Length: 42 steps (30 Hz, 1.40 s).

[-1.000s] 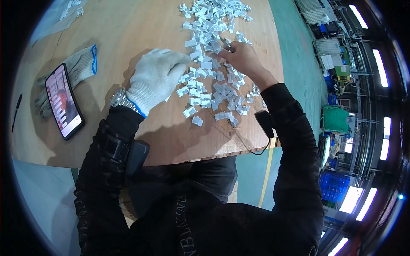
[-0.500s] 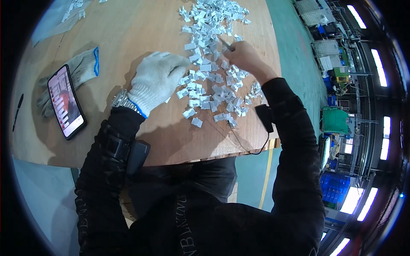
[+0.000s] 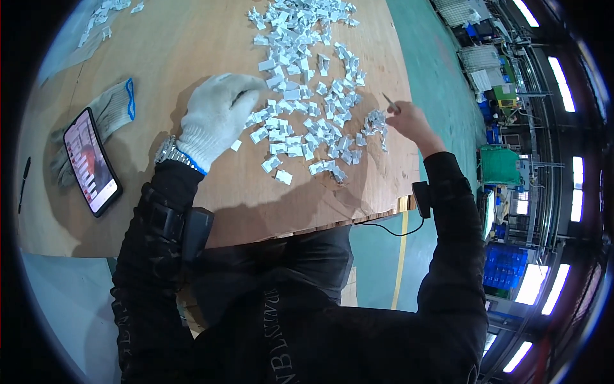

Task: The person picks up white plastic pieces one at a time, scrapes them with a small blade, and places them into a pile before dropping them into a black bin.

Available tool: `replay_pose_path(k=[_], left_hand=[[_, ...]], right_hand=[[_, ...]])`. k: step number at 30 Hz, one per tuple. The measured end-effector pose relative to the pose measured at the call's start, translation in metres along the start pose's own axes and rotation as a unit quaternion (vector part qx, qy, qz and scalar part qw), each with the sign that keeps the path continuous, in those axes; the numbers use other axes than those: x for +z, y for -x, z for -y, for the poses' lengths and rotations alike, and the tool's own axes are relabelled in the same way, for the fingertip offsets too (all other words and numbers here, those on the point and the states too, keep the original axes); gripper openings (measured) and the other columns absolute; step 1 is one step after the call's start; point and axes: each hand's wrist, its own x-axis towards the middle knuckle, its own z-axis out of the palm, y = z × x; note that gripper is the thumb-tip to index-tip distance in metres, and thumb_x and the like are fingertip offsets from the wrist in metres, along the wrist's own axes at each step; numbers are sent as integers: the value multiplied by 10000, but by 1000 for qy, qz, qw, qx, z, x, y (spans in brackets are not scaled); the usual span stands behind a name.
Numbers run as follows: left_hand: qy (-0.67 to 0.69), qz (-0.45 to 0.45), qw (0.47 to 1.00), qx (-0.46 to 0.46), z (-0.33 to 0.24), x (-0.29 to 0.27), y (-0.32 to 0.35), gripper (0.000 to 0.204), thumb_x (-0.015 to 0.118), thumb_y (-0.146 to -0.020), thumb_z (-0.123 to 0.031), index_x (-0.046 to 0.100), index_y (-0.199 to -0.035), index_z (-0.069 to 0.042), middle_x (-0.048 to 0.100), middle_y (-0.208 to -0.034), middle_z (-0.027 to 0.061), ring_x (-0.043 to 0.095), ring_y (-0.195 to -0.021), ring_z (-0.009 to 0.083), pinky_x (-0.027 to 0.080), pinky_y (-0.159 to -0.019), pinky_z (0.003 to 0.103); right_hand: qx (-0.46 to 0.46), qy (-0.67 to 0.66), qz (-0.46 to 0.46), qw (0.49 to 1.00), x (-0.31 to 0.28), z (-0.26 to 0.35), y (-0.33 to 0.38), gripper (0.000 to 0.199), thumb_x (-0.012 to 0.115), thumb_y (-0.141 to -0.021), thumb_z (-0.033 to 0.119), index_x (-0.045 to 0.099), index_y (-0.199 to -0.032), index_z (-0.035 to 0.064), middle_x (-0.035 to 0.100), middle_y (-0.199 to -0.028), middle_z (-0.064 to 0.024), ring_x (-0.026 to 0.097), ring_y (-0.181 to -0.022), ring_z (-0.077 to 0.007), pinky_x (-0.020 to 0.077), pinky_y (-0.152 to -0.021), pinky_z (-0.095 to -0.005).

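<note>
Many small silver-grey angled metal pieces (image 3: 300,64) lie scattered over the wooden table in a long band. At the band's left edge rests my left hand (image 3: 220,115), in a white knit glove. Its fingers are curled together, and what they may pinch is hidden. My right hand (image 3: 412,121) is bare and closed around a slim pointed tool (image 3: 388,101), too small to name more exactly. This hand is over the table's right side, just right of a little cluster of metal bits (image 3: 374,125).
A phone (image 3: 93,163) with a lit screen leans on an empty glove (image 3: 112,112) at the left. Beyond it lies a black pen (image 3: 25,182). Clear plastic sheeting (image 3: 64,54) with more pieces is at the far left. Green floor (image 3: 425,89) borders the table (image 3: 173,45).
My right hand has moved right and nearer, away from the main band of pieces, with the tool still in it. My left hand stays curled by the pieces; the whole view has shifted slightly.
</note>
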Motion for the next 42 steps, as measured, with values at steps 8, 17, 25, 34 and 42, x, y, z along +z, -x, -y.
replay_pose_path(k=[8,17,25,34,42], left_hand=[[-3,5,1000,-18,-2,-3,3,197,647,-959,-153,759,-1096,-67,747,-1055,133,712,-977,298,557,-865,386],[-4,12,1000,-6,0,-2,2,261,603,-983,-276,766,-1065,-89,752,-1030,118,700,-996,326,546,-882,441],[0,26,1000,-14,-2,-6,1,273,594,-991,-288,769,-1058,-90,752,-1021,115,697,-982,317,547,-877,439],[-33,31,999,-10,2,-3,2,198,651,-945,-156,767,-1085,-77,753,-1034,111,707,-985,289,557,-877,399],[-35,25,999,2,1,-3,1,197,648,-950,-162,766,-1076,-67,751,-1030,116,705,-978,291,558,-868,405]], right_hand=[[-91,-67,-36,993,4,91,-20,258,704,-868,185,738,-1050,7,746,-957,-163,718,-940,-341,555,-850,-406],[-88,-36,-38,995,8,116,-31,280,729,-878,200,757,-1082,11,756,-1008,-175,725,-947,-299,553,-859,-383],[-146,-60,11,987,13,140,-37,283,740,-892,193,763,-1105,8,763,-975,-152,727,-909,-246,555,-821,-360],[-106,-152,42,982,0,138,-61,251,742,-902,169,769,-1085,-2,759,-894,-102,695,-784,-193,550,-738,-344],[-41,-268,69,960,1,136,-81,200,762,-900,152,767,-1024,-5,738,-865,-52,653,-739,-143,529,-691,-313]])
